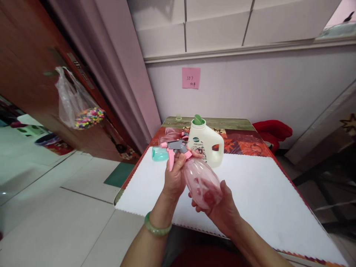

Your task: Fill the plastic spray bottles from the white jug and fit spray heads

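Left hand (175, 176): pinching pink spray bottle (200, 180) at collar
Right hand (224, 213): cupping its base, fingers partly hiding behind
Jug (207, 138): standing just beyond grip, partly blocked, label (198, 147) blurring
Pink note (191, 78): hanging farther beyond, reading "357", rest unclear

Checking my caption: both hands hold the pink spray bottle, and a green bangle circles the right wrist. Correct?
No, the head view shows the green bangle on the left wrist; the left hand and right hand hold the pink spray bottle.
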Tool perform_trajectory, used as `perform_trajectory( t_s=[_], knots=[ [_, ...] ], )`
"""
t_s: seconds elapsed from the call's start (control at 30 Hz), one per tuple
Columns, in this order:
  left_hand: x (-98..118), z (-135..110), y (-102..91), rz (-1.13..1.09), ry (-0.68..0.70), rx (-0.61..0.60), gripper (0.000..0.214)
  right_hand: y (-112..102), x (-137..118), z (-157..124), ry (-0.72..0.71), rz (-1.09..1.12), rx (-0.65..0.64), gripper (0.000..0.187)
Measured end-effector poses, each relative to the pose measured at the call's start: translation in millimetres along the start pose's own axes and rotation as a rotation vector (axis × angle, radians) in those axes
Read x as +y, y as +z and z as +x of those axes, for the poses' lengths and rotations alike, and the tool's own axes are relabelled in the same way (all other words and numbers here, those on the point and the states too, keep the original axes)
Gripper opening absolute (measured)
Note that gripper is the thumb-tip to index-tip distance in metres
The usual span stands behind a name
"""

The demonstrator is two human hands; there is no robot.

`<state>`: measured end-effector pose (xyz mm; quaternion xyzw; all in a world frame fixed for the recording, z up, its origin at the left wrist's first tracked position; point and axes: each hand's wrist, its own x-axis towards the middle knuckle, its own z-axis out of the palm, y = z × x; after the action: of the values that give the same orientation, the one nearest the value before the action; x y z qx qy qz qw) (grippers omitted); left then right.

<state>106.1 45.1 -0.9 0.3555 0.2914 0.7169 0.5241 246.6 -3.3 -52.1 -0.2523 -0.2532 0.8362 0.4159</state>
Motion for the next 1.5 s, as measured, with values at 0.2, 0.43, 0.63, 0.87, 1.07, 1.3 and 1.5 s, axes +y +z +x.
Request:
perform_trajectory(
  t_s=[0.2,0.43,0.63,0.87,1.07,1.3,1.5],
  knots=[
    [-29,-27,-25.6,0.151,-0.167,0.150,0.048,-14,24,12,0.084,0.099,0.051,0.073],
    [-16,-59,-80.7,0.257,-0.440,0.186,0.059,-65,38,26,0.052,-0.558,0.078,0.079],
    [38,-21,-140.6,1.359,-0.124,0.162,0.053,-116,10,25,-0.232,-1.136,0.290,0.048],
    [19,19,-146.6,2.227,0.132,-0.238,0.070,-135,16,28,-0.406,-1.401,0.346,0.037],
    [15,23,-190.0,1.950,0.015,0.006,0.128,-134,18,24,-0.462,-1.456,0.336,0.034],
    [29,25,-261.0,1.410,-0.090,-0.005,0.138,-131,19,29,-0.511,-1.493,0.352,0.034],
    [26,53,-272.2,1.168,-0.149,-0.108,0.133,-130,19,32,-0.518,-1.537,0.356,0.034]
  ],
)
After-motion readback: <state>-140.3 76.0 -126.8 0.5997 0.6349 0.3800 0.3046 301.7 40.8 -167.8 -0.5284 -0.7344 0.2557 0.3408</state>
